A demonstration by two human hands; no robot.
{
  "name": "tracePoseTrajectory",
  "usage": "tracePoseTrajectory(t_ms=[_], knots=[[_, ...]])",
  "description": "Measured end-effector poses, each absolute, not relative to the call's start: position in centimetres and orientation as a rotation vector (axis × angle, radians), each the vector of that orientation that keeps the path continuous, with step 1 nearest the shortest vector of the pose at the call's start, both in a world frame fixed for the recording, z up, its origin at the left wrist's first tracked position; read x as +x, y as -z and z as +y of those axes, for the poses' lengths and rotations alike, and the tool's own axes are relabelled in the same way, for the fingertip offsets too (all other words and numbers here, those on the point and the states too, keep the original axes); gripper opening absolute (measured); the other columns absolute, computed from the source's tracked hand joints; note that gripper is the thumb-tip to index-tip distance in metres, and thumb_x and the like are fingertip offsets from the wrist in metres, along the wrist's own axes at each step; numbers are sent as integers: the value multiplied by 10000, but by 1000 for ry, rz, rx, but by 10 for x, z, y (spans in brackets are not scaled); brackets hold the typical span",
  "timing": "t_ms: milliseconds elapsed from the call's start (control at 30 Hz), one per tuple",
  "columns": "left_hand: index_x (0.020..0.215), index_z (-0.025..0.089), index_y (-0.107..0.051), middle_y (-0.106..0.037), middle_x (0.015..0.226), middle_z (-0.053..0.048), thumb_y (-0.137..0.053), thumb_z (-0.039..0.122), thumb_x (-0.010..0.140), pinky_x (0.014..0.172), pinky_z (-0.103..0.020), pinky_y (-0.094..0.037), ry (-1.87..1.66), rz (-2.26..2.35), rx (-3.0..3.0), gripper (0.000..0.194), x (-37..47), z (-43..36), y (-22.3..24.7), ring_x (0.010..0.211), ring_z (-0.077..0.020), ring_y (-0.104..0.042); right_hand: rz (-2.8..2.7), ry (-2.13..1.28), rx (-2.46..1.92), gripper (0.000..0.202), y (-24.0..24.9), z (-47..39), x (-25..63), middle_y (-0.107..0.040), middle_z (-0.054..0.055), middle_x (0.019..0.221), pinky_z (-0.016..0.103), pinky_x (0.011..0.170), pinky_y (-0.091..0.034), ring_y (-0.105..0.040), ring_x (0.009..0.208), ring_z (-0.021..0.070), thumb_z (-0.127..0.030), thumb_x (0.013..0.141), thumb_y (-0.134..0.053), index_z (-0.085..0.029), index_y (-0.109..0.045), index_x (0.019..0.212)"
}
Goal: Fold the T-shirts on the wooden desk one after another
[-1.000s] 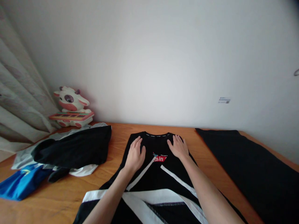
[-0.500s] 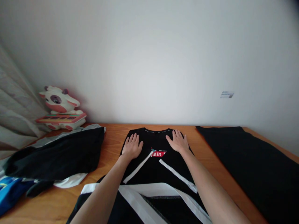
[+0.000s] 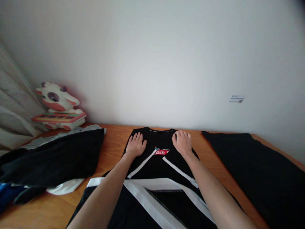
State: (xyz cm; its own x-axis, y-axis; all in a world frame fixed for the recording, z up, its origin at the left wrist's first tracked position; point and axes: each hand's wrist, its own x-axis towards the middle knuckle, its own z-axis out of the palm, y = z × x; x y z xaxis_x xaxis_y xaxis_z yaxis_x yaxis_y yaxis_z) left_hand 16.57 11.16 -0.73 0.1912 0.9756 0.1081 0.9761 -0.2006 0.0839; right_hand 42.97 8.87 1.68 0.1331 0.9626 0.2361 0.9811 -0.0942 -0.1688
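A black shirt (image 3: 156, 140) lies spread out, its neckline toward the wall and a red printed patch (image 3: 161, 152) on its chest. My left hand (image 3: 136, 144) rests flat on the shirt's left shoulder, fingers stretched out. On the right shoulder, my right hand (image 3: 182, 142) has its fingers curled in and closed on the shirt's fabric. Between my forearms, two white strips (image 3: 179, 171) slant across the shirt. Nearer me is a black garment (image 3: 133, 210) with a wide white band (image 3: 154, 183); my forearms partly cover it.
Dark clothes (image 3: 54, 159) are heaped on the left of the wooden table (image 3: 114, 140), with white and blue fabric beneath. Behind them stands a cow toy with a keyboard (image 3: 60, 106). Another black garment (image 3: 257, 165) lies along the right. A white wall (image 3: 152, 63) bounds the back.
My right hand has gone from flat with spread fingers to curled fingers at the shirt's shoulder. My left hand stays flat. The view has shifted slightly.
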Motion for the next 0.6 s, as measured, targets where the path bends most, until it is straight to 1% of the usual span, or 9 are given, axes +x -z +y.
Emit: tracePoseTrajectory(t_ms=[67,100,200,267,333,400,500,567,600], knots=[[1506,78,-435,-338,1617,-161,-317,435,1009,1230,-503,-202,248,-1981,-2422,623,166,111,8,1510,-318,-286,-1911,126,-2108,448,-21,72,421,-614,187,1342,441,1112,-291,-516,1265,291,-328,989,-348,-114,-600,1291],[1498,82,-446,-350,1612,-163,-329,430,1007,1228,-510,-206,270,-1975,-2424,613,166,112,8,1507,-325,-291,-1911,146,-2097,442,-22,63,417,-603,194,1361,445,1110,-297,-517,1269,294,-317,973,-385,-107,-588,1305],[1480,88,-460,-410,1582,-177,-355,419,1006,1211,-524,-246,360,-1948,-2428,588,165,112,9,1483,-337,-338,-1907,171,-2085,542,-19,34,408,-452,207,1534,493,1161,-231,-378,1424,310,-356,985,-380,-88,-472,1447],[1466,83,-461,-444,1558,-193,-348,403,1012,1195,-531,-277,446,-1931,-2410,567,165,109,6,1465,-345,-362,-1927,76,-2142,641,-13,17,405,-340,204,1608,532,1190,-161,-250,1503,318,-457,1006,-329,-83,-386,1523],[1425,105,-496,-490,1512,-187,-326,375,1022,1179,-508,-311,528,-1882,-2409,514,164,104,1,1432,-329,-399,-1942,-88,-2233,744,-7,7,404,-256,194,1645,552,1207,-99,-171,1533,323,-571,999,-280,-92,-319,1567],[1335,163,-568,-565,1417,-146,-322,361,1028,1147,-444,-364,569,-1786,-2469,441,165,95,-8,1347,-280,-483,-1951,-205,-2285,799,-4,3,404,-194,173,1667,547,1218,-54,-119,1546,314,-636,984,-247,-117,-273,1590],[1125,227,-670,-661,1206,-84,-387,347,1014,1052,-361,-447,527,-1673,-2576,327,169,76,-20,1136,-219,-602,-1963,-244,-2311,808,-6,5,403,-156,166,1677,543,1222,-36,-88,1551,308,-643,982,-235,-127,-225,1604],[1072,216,-690,-671,1147,-97,-416,303,993,1008,-395,-468,481,-1701,-2556,298,172,61,-23,1081,-239,-617,-1978,-243,-2310,813,-8,6,403,-157,171,1675,544,1222,-37,-93,1550,311,-642,982,-235,-119,-221,1604],[1093,202,-688,-666,1162,-117,-419,289,985,997,-433,-469,464,-1736,-2521,302,172,52,-23,1092,-266,-613,-1982,-243,-2306,814,-8,7,403,-158,171,1675,544,1223,-36,-95,1550,313,-643,982,-232,-117,-225,1603]])
